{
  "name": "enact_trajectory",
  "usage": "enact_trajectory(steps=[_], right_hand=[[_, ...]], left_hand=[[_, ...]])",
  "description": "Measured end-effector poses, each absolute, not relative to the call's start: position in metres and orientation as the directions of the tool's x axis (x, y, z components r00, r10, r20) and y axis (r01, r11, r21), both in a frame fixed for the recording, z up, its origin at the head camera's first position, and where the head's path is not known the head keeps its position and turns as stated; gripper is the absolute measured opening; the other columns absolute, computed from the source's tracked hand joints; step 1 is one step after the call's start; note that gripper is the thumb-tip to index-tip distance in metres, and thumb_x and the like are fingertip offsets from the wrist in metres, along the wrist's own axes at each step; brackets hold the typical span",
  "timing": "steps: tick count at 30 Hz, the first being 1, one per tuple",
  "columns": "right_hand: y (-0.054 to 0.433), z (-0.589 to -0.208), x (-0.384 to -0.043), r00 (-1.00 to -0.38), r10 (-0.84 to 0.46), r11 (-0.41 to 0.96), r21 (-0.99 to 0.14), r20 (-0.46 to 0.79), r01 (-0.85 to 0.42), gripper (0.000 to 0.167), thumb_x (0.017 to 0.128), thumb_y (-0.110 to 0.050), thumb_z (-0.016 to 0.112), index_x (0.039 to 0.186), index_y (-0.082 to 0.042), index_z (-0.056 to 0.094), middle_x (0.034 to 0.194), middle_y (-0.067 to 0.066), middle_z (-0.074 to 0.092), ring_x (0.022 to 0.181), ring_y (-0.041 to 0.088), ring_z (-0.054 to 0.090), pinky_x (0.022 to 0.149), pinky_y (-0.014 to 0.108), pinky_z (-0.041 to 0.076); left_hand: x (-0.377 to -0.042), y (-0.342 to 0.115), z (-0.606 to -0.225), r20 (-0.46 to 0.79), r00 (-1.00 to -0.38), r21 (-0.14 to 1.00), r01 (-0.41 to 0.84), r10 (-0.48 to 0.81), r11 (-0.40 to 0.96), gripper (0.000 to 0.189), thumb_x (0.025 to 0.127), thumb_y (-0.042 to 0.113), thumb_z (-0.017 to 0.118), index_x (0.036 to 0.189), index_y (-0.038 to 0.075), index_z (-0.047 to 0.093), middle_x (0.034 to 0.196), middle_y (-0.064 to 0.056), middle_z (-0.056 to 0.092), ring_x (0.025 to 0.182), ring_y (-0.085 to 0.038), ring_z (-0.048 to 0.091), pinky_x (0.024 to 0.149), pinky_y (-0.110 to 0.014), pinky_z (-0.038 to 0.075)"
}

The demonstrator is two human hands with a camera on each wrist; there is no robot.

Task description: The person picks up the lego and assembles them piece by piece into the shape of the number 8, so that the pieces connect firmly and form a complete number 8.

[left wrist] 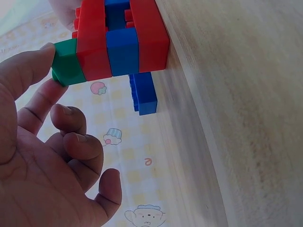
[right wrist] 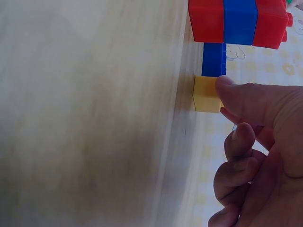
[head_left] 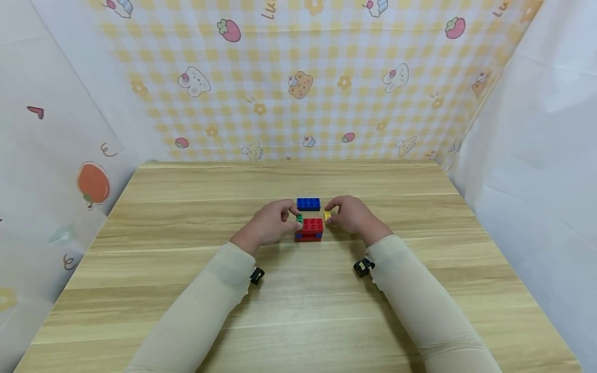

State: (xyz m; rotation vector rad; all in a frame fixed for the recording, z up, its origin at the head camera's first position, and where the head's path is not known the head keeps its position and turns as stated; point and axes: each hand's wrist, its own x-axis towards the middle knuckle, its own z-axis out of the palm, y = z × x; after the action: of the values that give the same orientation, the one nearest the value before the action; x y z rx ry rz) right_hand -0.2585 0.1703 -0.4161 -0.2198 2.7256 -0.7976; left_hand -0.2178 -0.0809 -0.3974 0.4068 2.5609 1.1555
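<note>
My left hand (head_left: 272, 223) pinches a small green brick (left wrist: 69, 61) between thumb and index finger. The green brick sits at the left end of a stack's top, against the upper red brick (head_left: 313, 224). Blue bricks (left wrist: 123, 53) are sandwiched between that one and a lower red brick (left wrist: 150, 38). To the right of the stack, my right hand (head_left: 352, 215) pinches a small yellow brick (right wrist: 207, 93) at table level. Its other fingers are curled, as the right wrist view shows. A gap separates the yellow brick from the stack.
A long blue brick (head_left: 308, 204) lies on the wooden table (head_left: 298, 305) just behind the stack. Along the table's back edge hangs a yellow checked cloth (head_left: 261, 77). White cloth (head_left: 536, 129) hangs on both sides.
</note>
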Motion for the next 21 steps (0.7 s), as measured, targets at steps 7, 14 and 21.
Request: enact_trajectory(steps=[7, 14, 21], right_hand=[[0.172, -0.415, -0.257, -0.946, -0.237, 0.831, -0.551, -0.221, -0.080, 0.029, 0.095, -0.016, 0.078, 0.124, -0.013, 0.074, 0.085, 0.006, 0.058, 0.074, 0.020, 0.051, 0.065, 0.032, 0.044], [0.174, -0.411, -0.252, -0.953, -0.235, 0.817, -0.569, -0.190, -0.088, 0.028, 0.096, -0.019, 0.078, 0.123, -0.014, 0.074, 0.088, 0.006, 0.058, 0.076, 0.021, 0.051, 0.064, 0.032, 0.043], [0.178, -0.402, -0.245, -0.954, -0.260, 0.770, -0.629, -0.151, -0.110, 0.027, 0.095, -0.018, 0.079, 0.122, -0.012, 0.075, 0.084, 0.006, 0.055, 0.072, 0.021, 0.049, 0.062, 0.032, 0.043]], left_hand=[[-0.217, -0.080, -0.395, -0.163, -0.915, 0.756, 0.126, 0.370, 0.642, 0.020, 0.099, 0.031, 0.075, 0.115, 0.021, 0.067, 0.085, -0.003, 0.048, 0.067, -0.020, 0.042, 0.060, -0.033, 0.035], [-0.217, -0.080, -0.395, -0.167, -0.914, 0.755, 0.123, 0.371, 0.644, 0.020, 0.099, 0.030, 0.075, 0.114, 0.021, 0.066, 0.085, -0.003, 0.048, 0.067, -0.020, 0.042, 0.060, -0.033, 0.035], [-0.218, -0.080, -0.396, -0.165, -0.914, 0.757, 0.123, 0.370, 0.642, 0.020, 0.099, 0.030, 0.076, 0.114, 0.020, 0.067, 0.083, -0.003, 0.048, 0.066, -0.020, 0.042, 0.059, -0.033, 0.035]])
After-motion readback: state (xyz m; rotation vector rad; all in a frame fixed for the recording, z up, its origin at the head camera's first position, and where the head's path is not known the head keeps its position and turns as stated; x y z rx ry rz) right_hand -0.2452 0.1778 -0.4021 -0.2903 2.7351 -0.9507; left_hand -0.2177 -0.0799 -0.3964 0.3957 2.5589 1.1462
